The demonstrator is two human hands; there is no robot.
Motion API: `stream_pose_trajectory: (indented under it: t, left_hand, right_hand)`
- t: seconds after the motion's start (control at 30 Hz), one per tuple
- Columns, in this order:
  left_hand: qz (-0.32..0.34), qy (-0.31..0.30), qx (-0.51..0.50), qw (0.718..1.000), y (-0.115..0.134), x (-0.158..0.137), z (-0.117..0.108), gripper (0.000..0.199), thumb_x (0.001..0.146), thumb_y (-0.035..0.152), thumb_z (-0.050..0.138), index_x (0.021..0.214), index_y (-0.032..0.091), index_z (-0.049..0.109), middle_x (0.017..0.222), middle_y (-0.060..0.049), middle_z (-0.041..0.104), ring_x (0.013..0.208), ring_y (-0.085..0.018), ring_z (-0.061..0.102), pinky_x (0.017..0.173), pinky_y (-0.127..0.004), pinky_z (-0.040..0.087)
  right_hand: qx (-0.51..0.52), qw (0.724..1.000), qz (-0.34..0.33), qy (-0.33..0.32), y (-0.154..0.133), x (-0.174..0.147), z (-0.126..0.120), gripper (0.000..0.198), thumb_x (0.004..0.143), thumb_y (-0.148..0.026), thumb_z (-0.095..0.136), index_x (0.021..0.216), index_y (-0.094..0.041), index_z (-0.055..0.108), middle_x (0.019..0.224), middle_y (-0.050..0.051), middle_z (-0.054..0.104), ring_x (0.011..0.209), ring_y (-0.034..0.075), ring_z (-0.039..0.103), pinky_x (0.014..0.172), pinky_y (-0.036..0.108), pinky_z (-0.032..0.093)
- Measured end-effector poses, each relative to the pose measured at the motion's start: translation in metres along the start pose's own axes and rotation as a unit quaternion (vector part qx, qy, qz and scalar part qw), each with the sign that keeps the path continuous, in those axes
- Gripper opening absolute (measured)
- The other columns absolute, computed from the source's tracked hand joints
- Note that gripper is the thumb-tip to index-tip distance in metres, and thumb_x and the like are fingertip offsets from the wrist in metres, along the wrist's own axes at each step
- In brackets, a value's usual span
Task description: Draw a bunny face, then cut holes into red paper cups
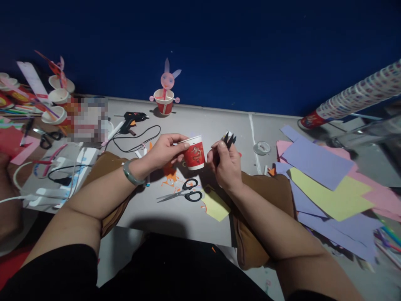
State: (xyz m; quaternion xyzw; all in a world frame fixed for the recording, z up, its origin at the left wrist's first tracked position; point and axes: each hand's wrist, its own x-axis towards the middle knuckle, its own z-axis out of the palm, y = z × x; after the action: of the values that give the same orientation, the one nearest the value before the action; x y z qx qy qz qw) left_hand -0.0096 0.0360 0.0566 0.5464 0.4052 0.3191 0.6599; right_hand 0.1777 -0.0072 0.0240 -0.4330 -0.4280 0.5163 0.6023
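My left hand, with a bracelet on its wrist, grips a red and white paper cup by its rim and side. The cup is tilted and carries a gold design. Just to the right, my right hand is closed around a black pointed tool whose dark tips stick up past the thumb; its exact kind is unclear. A small gap separates the right hand from the cup. Scissors with black handles lie on the table below the cup, beside yellow paper and orange paper scraps.
A cup with a pink paper rabbit stands at the back. A black glue gun and its cable lie left, near a white power strip. Coloured paper sheets, a tape roll and a long cup stack are right.
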Motion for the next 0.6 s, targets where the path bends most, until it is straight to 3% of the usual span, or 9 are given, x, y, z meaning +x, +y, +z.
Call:
stream_pose_trajectory:
  t: [0.2,0.47,0.53,0.6]
  left_hand:
    - [-0.010,-0.027,-0.037,0.999,0.0002,0.0006,-0.0044,0.033,0.076,0.041,0.077,0.092,0.014,0.067,0.051,0.004,0.058,0.039,-0.004,0.045,0.036,-0.015,0.029]
    - [-0.022,-0.051,-0.021,0.998,0.0035,-0.0013,-0.0031,0.033,0.074,0.044,0.078,0.080,0.014,0.064,0.054,0.003,0.055,0.045,-0.006,0.049,0.039,-0.018,0.033]
    - [0.001,-0.043,0.009,0.999,-0.0002,0.0001,-0.0028,0.031,0.077,0.043,0.075,0.084,0.015,0.063,0.056,0.004,0.055,0.046,-0.007,0.049,0.041,-0.019,0.035]
    - [0.077,0.004,0.071,0.995,-0.0044,0.0013,-0.0035,0.027,0.079,0.039,0.073,0.087,0.016,0.060,0.064,0.003,0.059,0.051,-0.007,0.051,0.048,-0.020,0.040]
  right_hand:
    - [-0.057,0.997,-0.044,-0.005,0.0044,-0.0007,-0.0051,0.034,0.091,-0.055,0.061,0.083,-0.023,0.053,0.054,-0.008,0.046,0.043,0.007,0.038,0.043,0.022,0.031]
    - [-0.193,0.975,-0.109,-0.015,-0.0033,-0.0056,-0.0027,0.032,0.084,-0.049,0.069,0.080,-0.021,0.054,0.067,-0.005,0.052,0.056,0.009,0.048,0.054,0.025,0.041]
    - [-0.198,0.974,-0.113,-0.014,-0.0041,-0.0058,-0.0018,0.032,0.085,-0.049,0.069,0.080,-0.021,0.053,0.066,-0.005,0.052,0.055,0.009,0.046,0.053,0.025,0.040]
    - [-0.195,0.974,-0.116,-0.015,-0.0028,-0.0051,-0.0025,0.032,0.086,-0.049,0.067,0.080,-0.021,0.053,0.065,-0.005,0.051,0.055,0.009,0.044,0.053,0.025,0.039]
